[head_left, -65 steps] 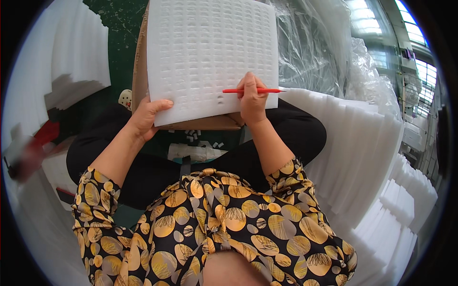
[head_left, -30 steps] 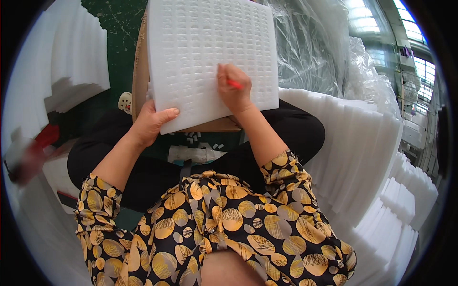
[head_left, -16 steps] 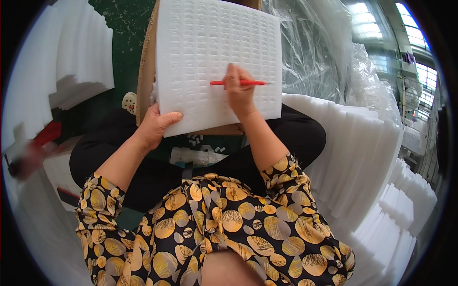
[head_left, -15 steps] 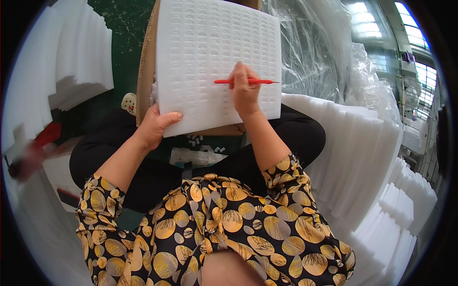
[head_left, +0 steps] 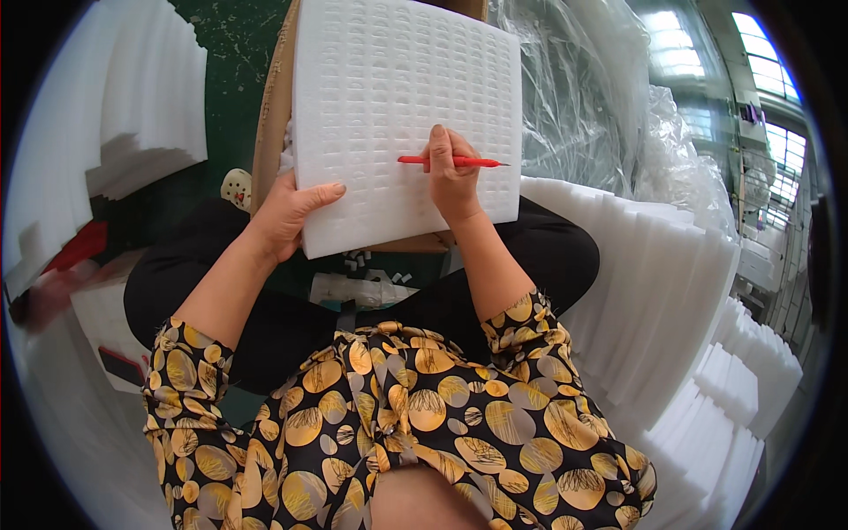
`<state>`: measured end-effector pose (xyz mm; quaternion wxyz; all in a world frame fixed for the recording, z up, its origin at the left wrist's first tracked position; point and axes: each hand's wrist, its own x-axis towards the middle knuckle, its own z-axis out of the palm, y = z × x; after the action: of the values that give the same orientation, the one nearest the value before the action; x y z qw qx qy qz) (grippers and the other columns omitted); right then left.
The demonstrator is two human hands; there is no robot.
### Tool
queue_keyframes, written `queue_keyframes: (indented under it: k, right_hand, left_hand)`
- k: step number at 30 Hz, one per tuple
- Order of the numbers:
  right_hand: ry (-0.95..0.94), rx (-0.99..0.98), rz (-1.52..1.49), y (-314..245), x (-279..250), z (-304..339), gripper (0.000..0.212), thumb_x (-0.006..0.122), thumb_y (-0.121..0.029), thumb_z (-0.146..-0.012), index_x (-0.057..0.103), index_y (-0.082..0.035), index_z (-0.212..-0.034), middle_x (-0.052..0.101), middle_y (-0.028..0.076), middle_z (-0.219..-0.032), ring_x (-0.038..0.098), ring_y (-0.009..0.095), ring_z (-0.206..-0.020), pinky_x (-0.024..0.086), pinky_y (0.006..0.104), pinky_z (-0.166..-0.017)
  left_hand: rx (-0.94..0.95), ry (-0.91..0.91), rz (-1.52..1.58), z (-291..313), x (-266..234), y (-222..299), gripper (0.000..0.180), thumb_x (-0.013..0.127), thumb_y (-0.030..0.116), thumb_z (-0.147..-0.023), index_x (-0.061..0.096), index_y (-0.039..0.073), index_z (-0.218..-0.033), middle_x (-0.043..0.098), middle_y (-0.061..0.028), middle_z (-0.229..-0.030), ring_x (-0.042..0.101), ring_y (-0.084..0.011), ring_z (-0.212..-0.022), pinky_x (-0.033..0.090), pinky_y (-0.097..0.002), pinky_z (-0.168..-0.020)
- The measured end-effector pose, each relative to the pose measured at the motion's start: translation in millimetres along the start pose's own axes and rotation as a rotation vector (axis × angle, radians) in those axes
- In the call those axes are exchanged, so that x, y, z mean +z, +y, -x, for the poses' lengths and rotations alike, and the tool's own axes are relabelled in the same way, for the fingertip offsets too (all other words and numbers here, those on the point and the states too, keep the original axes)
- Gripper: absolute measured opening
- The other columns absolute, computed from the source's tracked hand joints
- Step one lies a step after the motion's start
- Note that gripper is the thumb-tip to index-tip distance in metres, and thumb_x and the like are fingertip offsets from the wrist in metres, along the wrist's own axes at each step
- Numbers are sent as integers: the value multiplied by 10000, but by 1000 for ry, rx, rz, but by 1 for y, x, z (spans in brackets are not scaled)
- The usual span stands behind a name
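Note:
A white foam sheet with rows of small cut slots lies tilted over an open cardboard box in front of me. My left hand grips its near left edge, thumb on top and the fingers hidden underneath. In my right hand is a slim red pen-like tool with a thin dark tip pointing right. The fingers are wrapped round its middle, and the hand is over the lower right part of the sheet.
Stacks of white foam sheets stand at the right and far left. Clear plastic film rises at the back right. Small white foam bits lie on the green floor between my legs. A blurred red thing shows at the left.
My right hand has shifted slightly toward me, and the red tool has tilted a little, its tip now lower. My left hand still holds the sheet at the same edge.

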<state>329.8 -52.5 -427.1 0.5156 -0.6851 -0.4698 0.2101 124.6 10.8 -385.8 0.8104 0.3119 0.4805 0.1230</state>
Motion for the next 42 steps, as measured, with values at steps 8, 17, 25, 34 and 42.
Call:
queue_keyframes:
  k: [8,17,25,34,42]
  right_hand:
    - [103,191,-385,5,-2,-1,342,501,-98,-917,401,-38,-596,410,-1,-535,342,112,-509,319,258,-479]
    - [112,145,-261,2,5,-9,349,489,-114,-930,415,-44,-596,432,-4,-549,356,100,-520,332,248,-492]
    - [65,130,-102,-8,0,-9,342,499,-134,-931,459,-38,-604,454,4,-557,368,103,-529,351,246,-512]
    - [114,-9,94,0,-8,-13,336,493,-152,-928,481,-49,-608,460,6,-565,369,103,-536,341,239,-516]
    - [115,-121,39,15,-8,-10,369,464,-142,-933,455,-58,-574,451,4,-556,354,103,-534,336,242,-520]
  left_hand:
    - [55,59,0,-3,-5,-12,385,642,29,-791,532,-44,-1153,634,-195,-1001,637,-246,-806,538,-330,-730]
    - [87,19,-31,0,-4,-14,365,634,25,-796,538,-44,-1141,639,-190,-988,637,-248,-803,540,-334,-728]
    - [100,11,-48,0,-3,-13,370,638,27,-794,537,-43,-1143,639,-192,-993,638,-257,-809,541,-343,-733]
    - [51,44,22,-6,-9,-18,389,665,52,-782,529,-21,-1139,632,-193,-1003,637,-271,-842,539,-368,-761]
    - [79,1,-24,-3,-5,-15,411,669,56,-775,521,-25,-1150,629,-193,-1001,635,-276,-844,535,-375,-768]
